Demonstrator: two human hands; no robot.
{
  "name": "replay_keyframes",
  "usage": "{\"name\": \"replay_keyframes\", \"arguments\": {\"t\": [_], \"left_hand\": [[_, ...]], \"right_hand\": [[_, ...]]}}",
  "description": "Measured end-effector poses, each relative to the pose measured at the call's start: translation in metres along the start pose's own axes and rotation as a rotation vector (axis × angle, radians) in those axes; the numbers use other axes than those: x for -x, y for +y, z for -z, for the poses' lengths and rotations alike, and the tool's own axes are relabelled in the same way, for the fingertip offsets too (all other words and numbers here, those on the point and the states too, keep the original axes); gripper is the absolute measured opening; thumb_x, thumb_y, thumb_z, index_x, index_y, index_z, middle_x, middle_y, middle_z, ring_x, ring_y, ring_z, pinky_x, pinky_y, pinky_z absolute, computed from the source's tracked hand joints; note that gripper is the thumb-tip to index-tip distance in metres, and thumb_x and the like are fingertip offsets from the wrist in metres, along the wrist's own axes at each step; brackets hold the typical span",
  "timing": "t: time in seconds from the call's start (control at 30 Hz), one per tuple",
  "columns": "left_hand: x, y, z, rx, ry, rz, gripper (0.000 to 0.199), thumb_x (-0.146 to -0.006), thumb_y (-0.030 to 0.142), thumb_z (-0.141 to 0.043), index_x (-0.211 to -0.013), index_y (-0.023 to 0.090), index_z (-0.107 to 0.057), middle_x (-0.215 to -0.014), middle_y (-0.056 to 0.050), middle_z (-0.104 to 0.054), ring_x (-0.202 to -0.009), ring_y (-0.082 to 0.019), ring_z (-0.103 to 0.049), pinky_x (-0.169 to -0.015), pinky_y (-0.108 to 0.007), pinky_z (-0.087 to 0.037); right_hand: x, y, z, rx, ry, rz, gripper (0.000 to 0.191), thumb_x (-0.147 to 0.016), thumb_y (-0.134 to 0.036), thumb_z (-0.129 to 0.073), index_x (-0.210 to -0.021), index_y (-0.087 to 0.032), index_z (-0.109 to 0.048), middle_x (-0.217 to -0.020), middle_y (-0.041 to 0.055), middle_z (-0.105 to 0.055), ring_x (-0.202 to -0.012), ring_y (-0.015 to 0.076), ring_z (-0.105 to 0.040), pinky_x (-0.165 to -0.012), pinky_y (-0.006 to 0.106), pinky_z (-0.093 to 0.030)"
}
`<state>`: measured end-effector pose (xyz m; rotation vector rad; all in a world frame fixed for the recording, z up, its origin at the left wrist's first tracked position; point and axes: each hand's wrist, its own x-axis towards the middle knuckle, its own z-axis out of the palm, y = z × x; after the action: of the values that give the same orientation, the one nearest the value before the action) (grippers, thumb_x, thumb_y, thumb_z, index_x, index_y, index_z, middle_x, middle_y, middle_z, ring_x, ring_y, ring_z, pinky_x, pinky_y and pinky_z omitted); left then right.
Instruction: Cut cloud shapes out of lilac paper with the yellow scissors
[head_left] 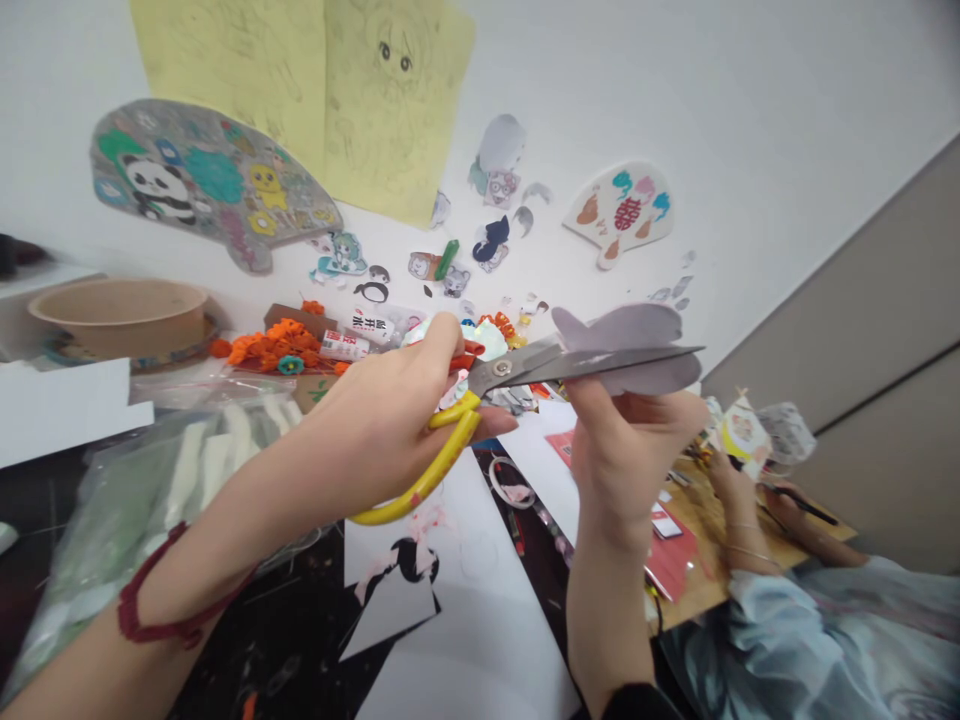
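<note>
My left hand [390,410] is closed on a pair of yellow-handled scissors [420,490], whose metal blades point right. Something small and pale also shows by its fingers, too unclear to name. A grey paper cut-out [637,328] with a rounded, lobed outline is pinched in my right hand [622,440], thumb toward me. The scissor blades lie across the cut-out's near face, just above the right thumb. Below the hands, white paper sheets [472,600] lie on the dark table, one bearing a black and pink picture [415,560].
A beige oval tub [120,312], orange flowers [281,343] and a clear plastic bag [180,470] lie on the left. Fan-shaped cut-outs [217,185], stickers and yellow drawings [397,110] cover the wall. At right, another person's hands [735,490] hold a paper piece and a black tool.
</note>
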<state>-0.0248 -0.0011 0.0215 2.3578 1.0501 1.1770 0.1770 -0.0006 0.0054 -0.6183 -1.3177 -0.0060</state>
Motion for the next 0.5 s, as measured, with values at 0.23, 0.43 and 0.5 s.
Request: {"name": "replay_keyframes", "arguments": {"t": [0.23,0.43,0.5], "left_hand": [[0.0001,-0.0006,-0.0023,-0.01,-0.009,-0.004,0.04,-0.085,0.056,-0.059,-0.082,0.026,-0.032,-0.062,-0.004,-0.06,-0.048,-0.023,-0.055,-0.042,-0.031,-0.026],[0.0014,0.0065,0.002,-0.086,-0.126,0.046,0.035,-0.091,0.052,-0.051,-0.089,0.025,-0.03,-0.069,-0.002,-0.062,-0.057,-0.022,-0.06,-0.049,-0.03,-0.034],[0.0013,0.0092,0.003,-0.09,-0.141,0.068,0.04,-0.092,0.059,-0.049,-0.09,0.025,-0.029,-0.07,-0.002,-0.062,-0.06,-0.024,-0.062,-0.051,-0.031,-0.036]], "right_hand": [[0.0005,-0.0023,-0.002,-0.046,0.02,-0.017,0.018,-0.075,-0.028,-0.084,-0.063,-0.033,-0.072,-0.053,-0.0032,-0.055,-0.052,0.0176,-0.053,-0.054,0.039,-0.041],[0.0013,-0.0033,-0.0082,-0.112,0.059,0.02,0.015,-0.072,-0.025,-0.086,-0.065,-0.03,-0.073,-0.058,-0.0036,-0.06,-0.056,0.0172,-0.056,-0.056,0.038,-0.046],[0.0025,-0.0049,-0.0094,-0.133,0.051,-0.003,0.015,-0.073,-0.024,-0.085,-0.066,-0.031,-0.074,-0.06,-0.003,-0.063,-0.058,0.018,-0.06,-0.059,0.038,-0.049]]}}
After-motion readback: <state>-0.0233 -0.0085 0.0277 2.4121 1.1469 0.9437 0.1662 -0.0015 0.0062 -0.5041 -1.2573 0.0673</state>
